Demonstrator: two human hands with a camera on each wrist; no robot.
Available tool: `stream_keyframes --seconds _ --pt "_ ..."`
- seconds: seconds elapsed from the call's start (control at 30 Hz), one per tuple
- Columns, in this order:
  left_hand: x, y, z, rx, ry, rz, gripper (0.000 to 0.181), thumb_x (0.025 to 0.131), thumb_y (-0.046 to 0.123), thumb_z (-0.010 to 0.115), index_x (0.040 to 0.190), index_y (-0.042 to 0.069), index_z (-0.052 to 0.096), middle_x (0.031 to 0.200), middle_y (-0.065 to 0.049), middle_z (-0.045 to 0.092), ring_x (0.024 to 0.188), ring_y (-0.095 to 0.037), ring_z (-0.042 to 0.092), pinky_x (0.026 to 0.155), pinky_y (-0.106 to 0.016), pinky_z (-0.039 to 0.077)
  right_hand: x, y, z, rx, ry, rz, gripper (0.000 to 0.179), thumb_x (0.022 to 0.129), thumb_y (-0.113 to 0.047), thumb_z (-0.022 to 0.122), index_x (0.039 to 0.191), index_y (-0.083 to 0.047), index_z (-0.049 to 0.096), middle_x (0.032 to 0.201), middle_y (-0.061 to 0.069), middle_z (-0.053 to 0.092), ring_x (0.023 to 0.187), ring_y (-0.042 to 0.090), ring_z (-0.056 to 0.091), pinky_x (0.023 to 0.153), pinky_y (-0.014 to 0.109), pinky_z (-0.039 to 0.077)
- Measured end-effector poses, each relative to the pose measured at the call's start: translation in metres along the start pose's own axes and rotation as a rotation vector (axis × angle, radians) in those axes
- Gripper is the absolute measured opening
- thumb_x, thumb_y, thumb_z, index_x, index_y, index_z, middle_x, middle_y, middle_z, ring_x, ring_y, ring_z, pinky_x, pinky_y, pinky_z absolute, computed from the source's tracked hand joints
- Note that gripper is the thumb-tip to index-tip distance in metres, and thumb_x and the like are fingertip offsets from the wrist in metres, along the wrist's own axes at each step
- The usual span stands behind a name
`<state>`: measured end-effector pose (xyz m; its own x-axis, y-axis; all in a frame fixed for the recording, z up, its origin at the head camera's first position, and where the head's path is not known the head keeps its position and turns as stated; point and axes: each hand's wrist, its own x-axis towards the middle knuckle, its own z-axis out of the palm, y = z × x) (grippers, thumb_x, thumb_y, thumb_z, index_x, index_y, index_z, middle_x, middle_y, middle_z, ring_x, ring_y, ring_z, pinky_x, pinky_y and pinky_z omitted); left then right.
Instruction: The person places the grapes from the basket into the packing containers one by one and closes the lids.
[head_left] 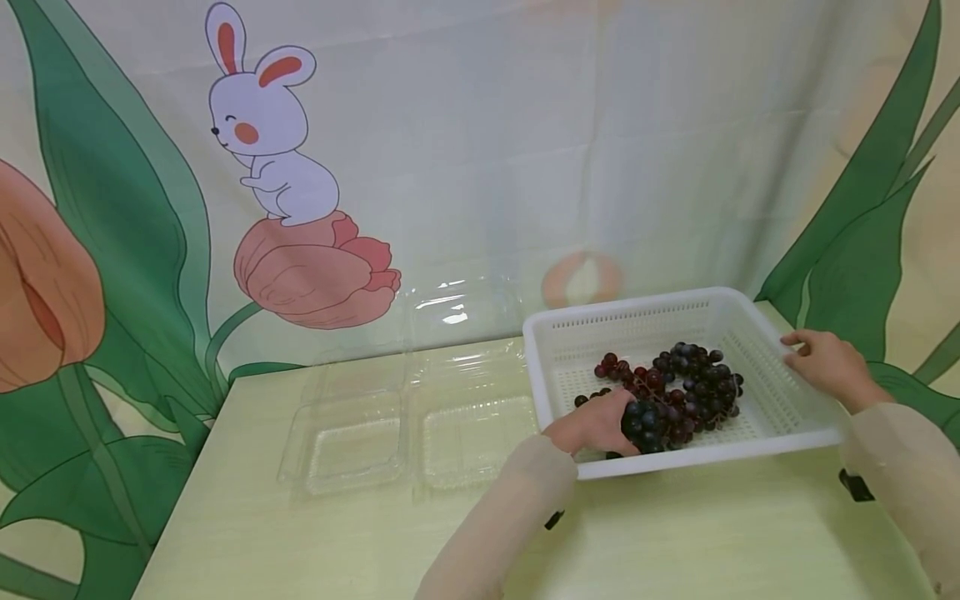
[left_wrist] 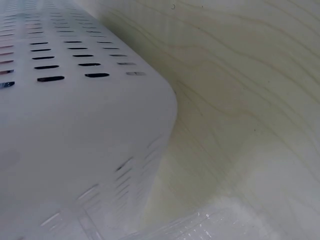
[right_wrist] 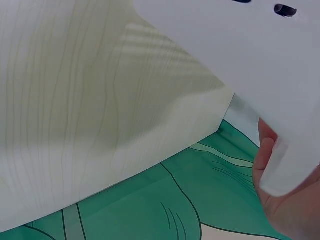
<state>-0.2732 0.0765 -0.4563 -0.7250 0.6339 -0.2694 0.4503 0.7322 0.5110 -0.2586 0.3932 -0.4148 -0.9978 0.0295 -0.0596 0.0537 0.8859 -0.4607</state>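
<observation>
A white plastic basket with slotted sides holds dark purple and reddish grapes. Reaching over its near left corner, my left hand grips a dark cluster of the grapes, its fingertips hidden among them. My right hand holds the basket's right rim, and the right wrist view shows the thumb and fingers on either side of that rim. In the left wrist view, the basket's outer wall fills the left side and the left hand is out of sight.
Left of the basket, two clear plastic clamshell boxes lie side by side on the pale wood-grain table, lids raised toward the back. A curtain printed with a rabbit and tulips hangs behind the table.
</observation>
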Motion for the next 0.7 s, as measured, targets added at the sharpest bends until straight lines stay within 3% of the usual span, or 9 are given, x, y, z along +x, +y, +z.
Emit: stream_keyframes --seconds 0.5,0.7 --pt "0.0006 0.0017 -0.0016 -0.057 -0.009 -0.011 0.072 0.07 0.031 0.074 0.13 0.018 0.037 0.13 0.005 0.044 0.115 -0.011 0.047 0.086 -0.025 0.043 -0.0014 -0.0008 0.0003 0.004 0.005 0.0 0.042 0.09 -0.021 0.046 0.121 0.008 0.043 0.109 0.034 0.049 0.089 0.043 0.051 0.061 0.038 0.042" --pt "0.0005 0.0014 -0.0013 -0.019 0.009 0.017 0.065 0.07 0.032 0.074 0.123 0.015 0.041 0.129 0.0 0.041 0.111 -0.01 0.045 0.085 -0.023 0.043 -0.0014 -0.0016 -0.0004 0.005 0.005 -0.001 0.042 0.09 -0.02 0.046 0.12 0.008 0.043 0.109 0.034 0.049 0.089 0.042 0.051 0.061 0.038 0.042"
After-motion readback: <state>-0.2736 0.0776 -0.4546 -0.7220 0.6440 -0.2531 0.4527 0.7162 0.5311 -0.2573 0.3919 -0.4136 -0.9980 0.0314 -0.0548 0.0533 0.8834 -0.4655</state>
